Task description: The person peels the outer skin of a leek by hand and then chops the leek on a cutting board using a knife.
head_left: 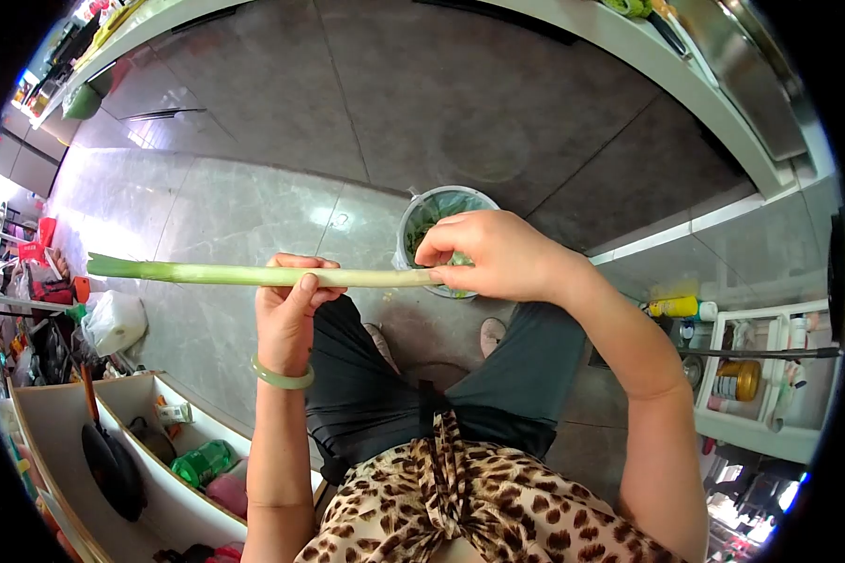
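Observation:
A long green onion stalk (pixel 197 273) lies level across the view, dark green at its left end and pale at its right end. My left hand (pixel 296 298) wraps round its middle, thumb on top, with a green bangle on the wrist. At the pale right end, my right hand (pixel 483 255) pinches the tip between thumb and fingers. Below the right hand on the floor stands a lined white bin (pixel 407 230) with green scraps inside, partly hidden by that hand.
An open drawer unit (pixel 131 394) with a black pan (pixel 113 469) and a green bottle (pixel 202 462) is at lower left. A white rack (pixel 756 413) holding jars stands at right. Dark cabinets (pixel 422 84) run along the top, beneath a counter edge.

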{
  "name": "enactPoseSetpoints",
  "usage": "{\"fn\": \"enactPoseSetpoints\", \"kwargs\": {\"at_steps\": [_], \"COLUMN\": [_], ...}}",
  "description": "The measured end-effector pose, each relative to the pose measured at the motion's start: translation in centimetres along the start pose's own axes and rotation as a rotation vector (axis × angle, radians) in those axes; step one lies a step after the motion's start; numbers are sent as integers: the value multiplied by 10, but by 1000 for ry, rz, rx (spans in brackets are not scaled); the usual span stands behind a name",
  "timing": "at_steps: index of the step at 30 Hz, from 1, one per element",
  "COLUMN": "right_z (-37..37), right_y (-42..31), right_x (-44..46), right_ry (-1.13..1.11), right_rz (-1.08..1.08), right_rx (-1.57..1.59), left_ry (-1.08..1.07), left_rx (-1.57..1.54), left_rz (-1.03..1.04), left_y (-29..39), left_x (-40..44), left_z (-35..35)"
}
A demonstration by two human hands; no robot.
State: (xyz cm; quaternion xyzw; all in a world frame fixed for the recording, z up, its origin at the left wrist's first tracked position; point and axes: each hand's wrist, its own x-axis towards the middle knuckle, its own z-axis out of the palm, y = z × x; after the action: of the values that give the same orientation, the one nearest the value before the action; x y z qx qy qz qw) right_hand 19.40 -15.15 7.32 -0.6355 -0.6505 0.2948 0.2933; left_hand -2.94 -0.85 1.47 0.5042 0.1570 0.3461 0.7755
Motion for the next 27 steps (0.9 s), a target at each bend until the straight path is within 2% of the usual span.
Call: {"fn": "enactPoseSetpoints", "kwargs": {"at_steps": [2, 4, 9, 13, 22, 24, 25, 27], "right_z": [7, 14, 25, 27, 30, 23, 21, 17], "right_y": [-1, -9, -13, -9, 8, 4, 3, 2], "right_x": [0, 2, 9, 13, 13, 10, 10, 8], "right_ry": [82, 93, 224, 199, 247, 103, 106, 15], "right_rz": [-145, -138, -323, -348, -271, -83, -80, 88], "right_rx": [-320, -327, -639, -637, -449, -265, -265, -214], "left_ry": [-3, 21, 85, 152, 119, 85, 71, 51], "left_rx": [-5, 10, 50, 89, 58, 45, 41, 38], "left_rz": [-5, -9, 1, 9, -21, -19, -36, -57], "left_y": [0, 2, 4, 3, 1, 2, 2, 3], "left_x": [0, 0, -1, -1, -2, -2, -2, -2], "left_z": [-2, 1, 8, 17, 14, 12, 12, 13]}}
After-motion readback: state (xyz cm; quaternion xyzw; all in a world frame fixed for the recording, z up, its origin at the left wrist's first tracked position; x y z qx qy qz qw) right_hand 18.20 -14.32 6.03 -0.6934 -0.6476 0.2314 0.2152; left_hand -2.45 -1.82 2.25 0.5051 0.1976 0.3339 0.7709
